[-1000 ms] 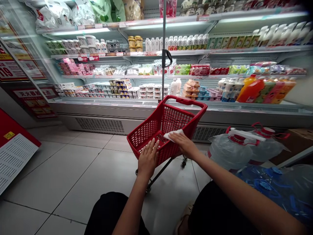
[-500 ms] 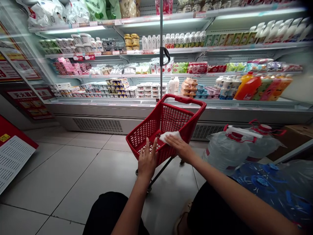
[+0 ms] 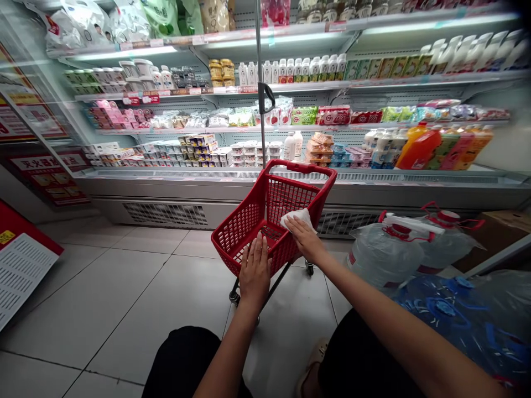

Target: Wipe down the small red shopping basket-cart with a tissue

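A small red plastic shopping cart point(image 3: 240, 229) with latticed basket walls stands on the floor before me. My left hand point(image 3: 255, 271) lies against its near wall, fingers stretched out and pointing up past the rim, with nothing in them. My right hand point(image 3: 305, 236) presses a folded white cloth point(image 3: 299, 215) against the rim on the right side of the basket. The cloth shows beyond my fingertips; its underside is hidden. Beneath the basket, metal legs run down to small wheels point(image 3: 234, 298).
Behind the cart is a refrigerated display point(image 3: 149, 190) with shelves of dairy and drinks. A door handle point(image 3: 266, 98) hangs in front of it. Large water jugs point(image 3: 385, 254) and blue bottles point(image 3: 443, 309) stand at right, a red-and-white unit point(image 3: 25, 265) at left.
My right hand has slid the cloth along the rim, right and slightly away from me. The cart has swung a little left. My left hand's fingers have come closer together.
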Demonstrator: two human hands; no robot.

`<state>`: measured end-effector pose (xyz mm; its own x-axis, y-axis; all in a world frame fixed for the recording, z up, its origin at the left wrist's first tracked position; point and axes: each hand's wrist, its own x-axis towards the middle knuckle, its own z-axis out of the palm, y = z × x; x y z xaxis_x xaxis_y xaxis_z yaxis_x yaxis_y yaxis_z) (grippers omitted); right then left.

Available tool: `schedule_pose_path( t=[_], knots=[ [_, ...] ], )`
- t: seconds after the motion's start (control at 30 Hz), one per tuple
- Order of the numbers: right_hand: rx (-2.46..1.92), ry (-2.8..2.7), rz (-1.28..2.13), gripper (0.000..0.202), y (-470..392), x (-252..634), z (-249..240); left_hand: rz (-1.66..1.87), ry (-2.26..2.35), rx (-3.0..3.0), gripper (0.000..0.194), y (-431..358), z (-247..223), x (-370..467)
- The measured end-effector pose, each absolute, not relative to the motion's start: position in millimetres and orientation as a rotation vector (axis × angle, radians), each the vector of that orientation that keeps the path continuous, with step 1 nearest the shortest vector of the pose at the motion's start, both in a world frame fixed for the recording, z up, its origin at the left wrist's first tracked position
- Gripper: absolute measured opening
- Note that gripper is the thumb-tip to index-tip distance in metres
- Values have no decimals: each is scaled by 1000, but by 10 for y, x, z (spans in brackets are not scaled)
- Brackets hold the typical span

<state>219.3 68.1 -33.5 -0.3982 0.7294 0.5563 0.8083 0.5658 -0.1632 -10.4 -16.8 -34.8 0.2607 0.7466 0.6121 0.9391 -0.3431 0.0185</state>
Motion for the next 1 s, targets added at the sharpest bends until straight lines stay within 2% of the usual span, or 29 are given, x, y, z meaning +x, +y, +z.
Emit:
schedule_pose_path(
  t=[0.2, 0.37, 0.5, 0.73, 1.0],
  knots=[
    [-993, -2405, -90, 69, 185, 1636, -392, -764, -1580, -2154, 73, -210, -321, -94],
    [-874, -2522, -57, 69, 107, 1715, -281, -733, -1485, -2323, 81, -187, -251, -414],
    [-985, -2486, -75, 68, 407, 2033, -236, -646, -1493, -2429, 92, -88, -241, -732],
    [-1180, -2348, -86, 63, 753, 2158, -347, -603, -1508, -2406, 82, -80, -290, -599],
    [-1088, -2353, 19, 60, 137, 1802, -445, -706, -1547, -2280, 89, -209, -379, -285]
  ],
)
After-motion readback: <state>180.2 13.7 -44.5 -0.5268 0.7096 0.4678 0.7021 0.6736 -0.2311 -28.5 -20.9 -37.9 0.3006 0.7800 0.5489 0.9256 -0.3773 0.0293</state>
